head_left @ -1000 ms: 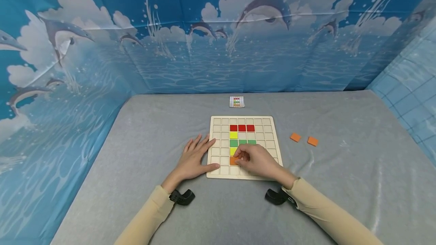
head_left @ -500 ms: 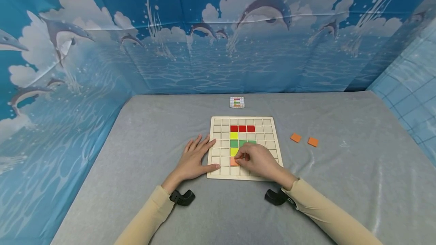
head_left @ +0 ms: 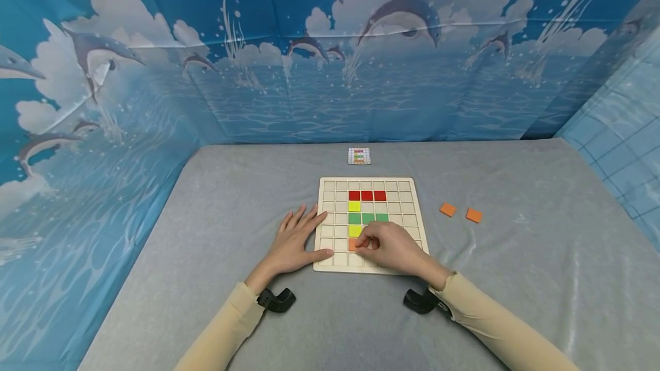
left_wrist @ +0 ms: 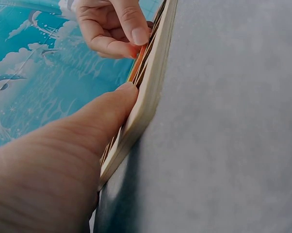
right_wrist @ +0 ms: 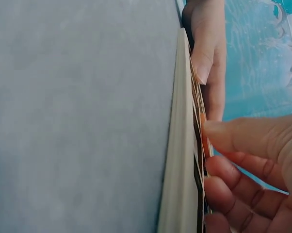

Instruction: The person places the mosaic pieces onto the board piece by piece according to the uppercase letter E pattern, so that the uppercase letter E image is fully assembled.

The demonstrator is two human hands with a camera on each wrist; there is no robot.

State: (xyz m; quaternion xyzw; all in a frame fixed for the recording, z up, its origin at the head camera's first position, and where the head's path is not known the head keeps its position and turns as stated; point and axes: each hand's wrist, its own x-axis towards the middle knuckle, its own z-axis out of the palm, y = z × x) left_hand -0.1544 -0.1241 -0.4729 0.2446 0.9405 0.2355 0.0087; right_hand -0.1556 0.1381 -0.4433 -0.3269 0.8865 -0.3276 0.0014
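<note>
A square wooden grid board (head_left: 338, 182) lies on the grey cloth. My left hand (head_left: 294, 243) rests along its left side with fingers spread, the thumb on the lower-left corner area. On the board are several red tiles (head_left: 366, 196) in a row, a yellow tile (head_left: 354, 206), several green tiles (head_left: 368, 218) and a lower yellow tile (head_left: 354, 231). With bent fingers my right hand (head_left: 389, 248) pinches an orange tile (head_left: 353, 244) at its right edge, below the lower yellow tile. In the right wrist view the thumb (right_wrist: 219, 135) touches this tile at the board's surface.
Two loose orange tiles, a nearer-left one (head_left: 447, 209) and another (head_left: 474, 215), lie right of the board. Behind it lies a small pattern card (head_left: 359, 156). A dolphin-print curtain (head_left: 330, 96) rises at the table's (head_left: 247, 182) back edge.
My right hand has lowered slightly, so more of the green row shows. The orange tile lies level in its cell under the fingertips after a brief tilt. My left hand stays put.
</note>
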